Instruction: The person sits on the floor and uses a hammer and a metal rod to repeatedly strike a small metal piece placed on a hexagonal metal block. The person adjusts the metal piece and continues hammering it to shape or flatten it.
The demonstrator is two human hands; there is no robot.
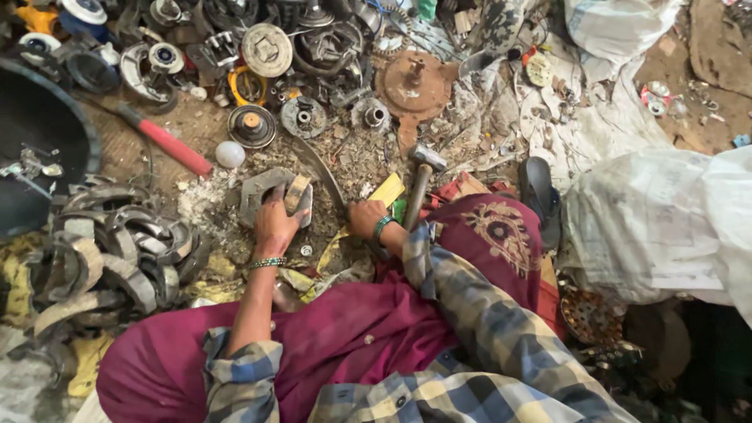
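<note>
My left hand [274, 223] presses on a grey metal brake shoe with a worn lining pad [274, 196], holding it down on the dusty ground. My right hand [365, 217], wearing a green bangle, rests on the ground beside a curved metal strip [323, 174]; whether it grips the strip I cannot tell. A hammer [421, 178] with a wooden handle lies just to the right of that hand, its steel head pointing away from me. My legs, in maroon cloth, are folded below.
A pile of curved brake shoes [110, 258] lies at the left. Scrap discs, gears and a rusty round plate [413, 84] crowd the far side. A red-handled tool [164, 141], a white ball [229, 154], a black sandal [540, 196] and white sacks [666, 219] are around.
</note>
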